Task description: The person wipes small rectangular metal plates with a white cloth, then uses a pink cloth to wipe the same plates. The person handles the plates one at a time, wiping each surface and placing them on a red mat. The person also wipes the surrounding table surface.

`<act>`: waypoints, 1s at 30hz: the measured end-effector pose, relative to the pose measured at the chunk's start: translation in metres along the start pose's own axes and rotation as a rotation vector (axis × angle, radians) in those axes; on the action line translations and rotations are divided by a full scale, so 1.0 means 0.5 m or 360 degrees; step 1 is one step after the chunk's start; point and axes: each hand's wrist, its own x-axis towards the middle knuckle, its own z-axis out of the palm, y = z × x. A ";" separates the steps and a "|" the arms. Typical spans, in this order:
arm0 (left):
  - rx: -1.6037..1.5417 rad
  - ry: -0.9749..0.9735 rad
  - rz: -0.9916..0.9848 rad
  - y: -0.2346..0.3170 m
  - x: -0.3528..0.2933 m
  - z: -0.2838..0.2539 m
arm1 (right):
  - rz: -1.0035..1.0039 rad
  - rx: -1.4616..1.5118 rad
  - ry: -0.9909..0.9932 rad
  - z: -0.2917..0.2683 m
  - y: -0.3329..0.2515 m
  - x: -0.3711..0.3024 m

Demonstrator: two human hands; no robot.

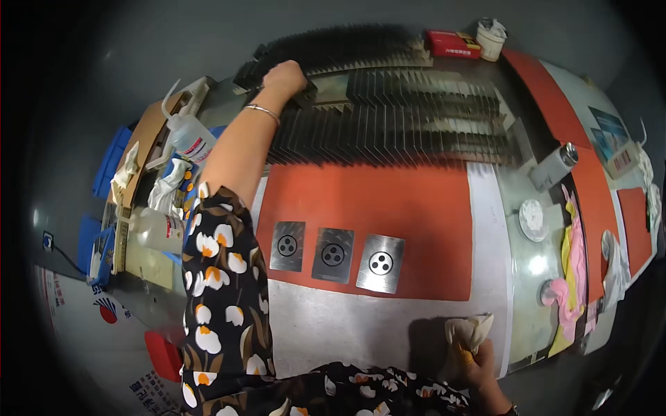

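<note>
My left arm stretches to the far left of the racked dark plates (388, 132). There my left hand (284, 78) is closed among the rows, its fingertips hidden, so what it grips cannot be made out. Low on the right, my right hand (480, 367) is wrapped around a bunched cream cloth (468, 331) with something yellow showing at its base. Between the hands, three flat metal plates lie in a row on an orange-red mat: a left plate (287, 246), a darker middle plate (333, 255) and a brighter right plate (381, 263). Each bears a dark round mark with three light dots.
Left of my arm stand a squeeze bottle (189, 135) and another plastic bottle (156, 230). On the right are a metal-capped bottle (555, 166), a round dish of white material (533, 218) and pink and yellow cloths (570, 277). A red box (452, 44) and white tub (491, 40) sit behind.
</note>
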 end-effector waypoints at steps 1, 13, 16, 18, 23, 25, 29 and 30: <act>-0.0065 -0.0042 0.0069 -0.006 0.000 -0.012 | 0.0100 0.0070 -0.0107 -0.011 0.004 -0.001; -0.3542 -0.1274 -0.0060 -0.140 -0.531 -0.007 | 0.0279 0.0900 -0.0081 0.026 -0.028 0.022; -0.3748 -0.1819 -0.0021 -0.138 -0.715 0.080 | 0.0260 0.0759 -0.0195 0.082 -0.069 0.036; -0.3639 -0.1738 -0.0206 -0.128 -0.796 0.089 | 0.0215 0.0611 -0.0307 0.121 -0.111 0.033; -0.3505 -0.1485 -0.0340 -0.122 -0.902 0.110 | 0.0024 0.0229 -0.0565 0.180 -0.122 0.021; -0.3424 -0.1542 -0.0429 -0.123 -0.924 0.113 | -0.0057 0.0075 -0.0494 0.189 -0.125 0.013; -0.3458 -0.2011 -0.0280 -0.120 -0.953 0.104 | -0.0148 -0.0005 -0.0495 0.200 -0.150 -0.017; -0.3461 -0.2083 -0.0229 -0.119 -0.958 0.092 | -0.0214 -0.0075 -0.0518 0.189 -0.147 -0.020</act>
